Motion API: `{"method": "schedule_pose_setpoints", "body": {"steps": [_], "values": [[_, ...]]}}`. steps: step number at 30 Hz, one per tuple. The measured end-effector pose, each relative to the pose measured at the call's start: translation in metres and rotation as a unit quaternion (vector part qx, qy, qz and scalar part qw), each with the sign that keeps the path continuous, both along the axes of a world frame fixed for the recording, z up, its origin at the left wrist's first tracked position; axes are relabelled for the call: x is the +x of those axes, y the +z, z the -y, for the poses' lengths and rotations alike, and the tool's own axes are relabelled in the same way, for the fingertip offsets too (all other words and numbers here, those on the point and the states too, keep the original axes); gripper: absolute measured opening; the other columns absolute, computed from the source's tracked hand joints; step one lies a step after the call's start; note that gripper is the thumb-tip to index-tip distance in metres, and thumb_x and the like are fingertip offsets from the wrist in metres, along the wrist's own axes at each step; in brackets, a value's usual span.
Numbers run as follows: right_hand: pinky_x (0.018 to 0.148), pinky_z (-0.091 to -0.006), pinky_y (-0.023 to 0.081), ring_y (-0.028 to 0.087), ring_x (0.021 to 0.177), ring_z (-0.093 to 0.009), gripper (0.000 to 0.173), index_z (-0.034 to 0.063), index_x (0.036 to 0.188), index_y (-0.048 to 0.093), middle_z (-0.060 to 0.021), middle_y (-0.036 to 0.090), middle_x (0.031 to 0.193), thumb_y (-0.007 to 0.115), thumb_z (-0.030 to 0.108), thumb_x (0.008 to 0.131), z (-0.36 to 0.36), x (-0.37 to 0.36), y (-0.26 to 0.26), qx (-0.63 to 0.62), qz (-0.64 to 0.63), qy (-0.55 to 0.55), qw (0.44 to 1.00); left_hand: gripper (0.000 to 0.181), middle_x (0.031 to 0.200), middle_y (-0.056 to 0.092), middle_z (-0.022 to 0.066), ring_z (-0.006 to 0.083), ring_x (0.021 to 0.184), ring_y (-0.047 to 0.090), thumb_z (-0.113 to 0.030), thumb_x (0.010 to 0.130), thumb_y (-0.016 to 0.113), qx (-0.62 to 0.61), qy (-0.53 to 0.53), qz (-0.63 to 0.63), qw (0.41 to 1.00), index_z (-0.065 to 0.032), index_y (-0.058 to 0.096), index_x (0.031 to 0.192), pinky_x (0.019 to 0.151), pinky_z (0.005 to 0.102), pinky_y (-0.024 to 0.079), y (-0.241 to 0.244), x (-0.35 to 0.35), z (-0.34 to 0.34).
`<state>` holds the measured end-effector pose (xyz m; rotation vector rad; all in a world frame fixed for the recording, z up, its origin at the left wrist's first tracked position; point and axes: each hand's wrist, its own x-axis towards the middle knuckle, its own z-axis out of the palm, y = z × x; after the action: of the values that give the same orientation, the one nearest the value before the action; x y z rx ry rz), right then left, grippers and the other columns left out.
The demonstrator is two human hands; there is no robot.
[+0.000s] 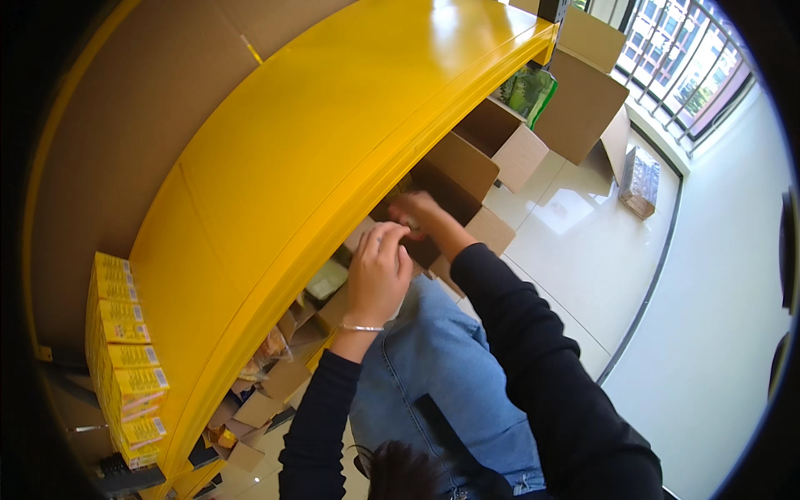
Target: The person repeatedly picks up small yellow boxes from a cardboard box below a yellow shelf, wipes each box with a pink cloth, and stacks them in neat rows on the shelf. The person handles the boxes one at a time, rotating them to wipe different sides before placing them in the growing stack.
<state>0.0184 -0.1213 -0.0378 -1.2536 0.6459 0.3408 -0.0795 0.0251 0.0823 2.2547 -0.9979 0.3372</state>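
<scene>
My right hand [414,212] is blurred and reaches over an open cardboard box [459,190] below the yellow shelf [275,156]. A small pale and reddish item shows at its fingers, too blurred to name or to tell whether it is gripped. Just to the left, my left hand [379,265] has its back to the camera, with a bracelet at the wrist and the fingers bent. Its fingertips are close to the right hand, and its palm is hidden. Inside the box, dim contents show only in part.
Small yellow cartons [134,356] line the shelf's left end. Under the shelf are more open boxes [522,153], a green packet [528,94] and bagged goods [269,353]. A plastic-wrapped package [640,181] lies on the tiled floor near the window railing [681,69].
</scene>
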Motion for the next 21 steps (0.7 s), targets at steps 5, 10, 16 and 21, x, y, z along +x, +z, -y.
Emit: {"method": "schedule_pose_setpoints", "body": {"steps": [5,10,16,21], "values": [[0.048,-0.0318,0.039,0.051,0.059,-0.017,0.035,0.0083,0.083,0.065,-0.0038,0.061,0.072,0.056,0.041,0.086,-0.029,0.040,-0.029,0.075,0.011,-0.019,0.997,0.041,0.125,0.050,0.0186,0.0367,0.115,0.045,-0.021,0.087,0.050,0.066,0.128,-0.103,0.984,-0.0020,0.048,0.122,0.096,0.0387,0.037,-0.050,0.078,0.023],[0.044,-0.0310,0.031,0.041,0.049,-0.013,0.036,0.0115,0.085,0.060,-0.0017,0.053,0.061,0.047,0.045,0.088,-0.042,0.048,-0.014,0.185,0.082,-0.040,0.979,0.053,0.137,0.040,0.0183,0.0340,0.127,0.034,-0.034,0.089,0.046,0.014,0.263,-0.306,0.915,-0.0053,0.041,0.133,0.102,0.0373,0.031,-0.081,0.131,0.030],[0.054,-0.0327,0.046,0.055,0.056,-0.015,0.043,0.0091,0.095,0.061,-0.0038,0.060,0.065,0.045,0.049,0.089,-0.029,0.086,-0.097,0.131,-0.003,0.110,0.985,0.048,0.132,0.043,0.0199,0.0356,0.122,0.037,-0.032,0.088,0.047,-0.035,0.283,-0.331,0.899,-0.0041,0.043,0.128,0.100,0.0388,0.033,-0.086,0.130,0.016],[0.054,-0.0319,0.048,0.057,0.060,-0.016,0.036,0.0080,0.098,0.059,-0.0054,0.061,0.073,0.047,0.040,0.090,0.048,0.077,-0.110,0.189,-0.011,0.118,0.975,0.045,0.128,0.046,0.0212,0.0370,0.119,0.040,-0.030,0.088,0.047,-0.061,0.251,-0.324,0.910,-0.0030,0.045,0.124,0.097,0.0400,0.035,-0.089,0.128,0.034]]}}
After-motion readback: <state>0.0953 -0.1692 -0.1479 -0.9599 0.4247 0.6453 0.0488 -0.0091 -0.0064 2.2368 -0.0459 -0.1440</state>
